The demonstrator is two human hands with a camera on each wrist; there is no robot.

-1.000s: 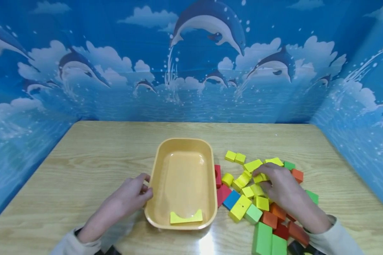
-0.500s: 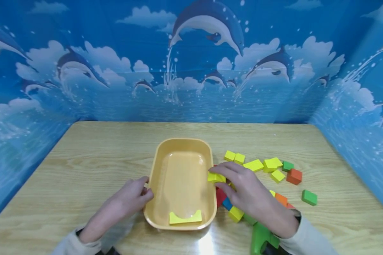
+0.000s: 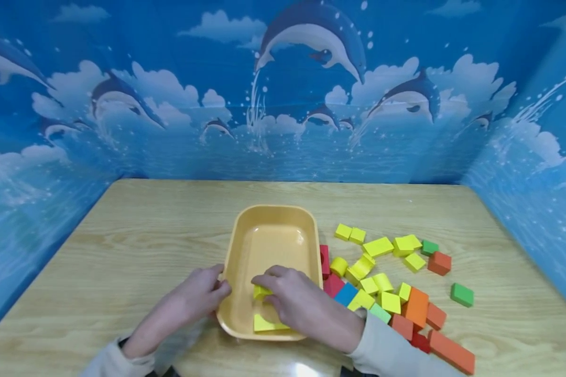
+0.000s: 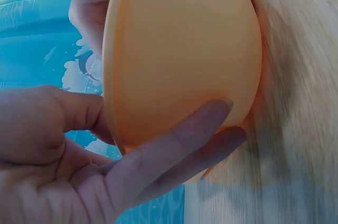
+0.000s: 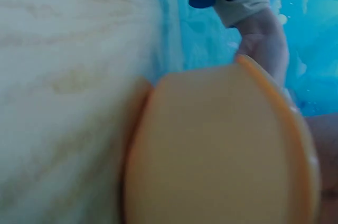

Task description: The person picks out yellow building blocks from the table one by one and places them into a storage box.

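My left hand (image 3: 200, 290) grips the left rim of a pale orange plastic tray (image 3: 279, 243), thumb at the rim and fingers along the outer wall (image 4: 179, 49), as the left wrist view shows. Inside the tray, my right hand (image 3: 294, 298) pinches a small yellow block (image 3: 260, 291), mostly hidden under its fingers. A yellow block with a curved cutout (image 3: 265, 324) lies at the tray's near end, partly covered by the right hand. In the right wrist view the tray's wall hides the right fingers.
Right of the tray lie several loose blocks: yellow blocks (image 3: 378, 246), a blue block (image 3: 346, 295), orange blocks (image 3: 416, 308), red blocks (image 3: 324, 261) and green blocks (image 3: 462, 295). A blue dolphin-print curtain (image 3: 283, 131) surrounds the wooden table (image 3: 170, 220).
My right hand has picked a yellow block from the pile and carried it left over the rim into the tray. The left hand has stayed at the tray's left rim.
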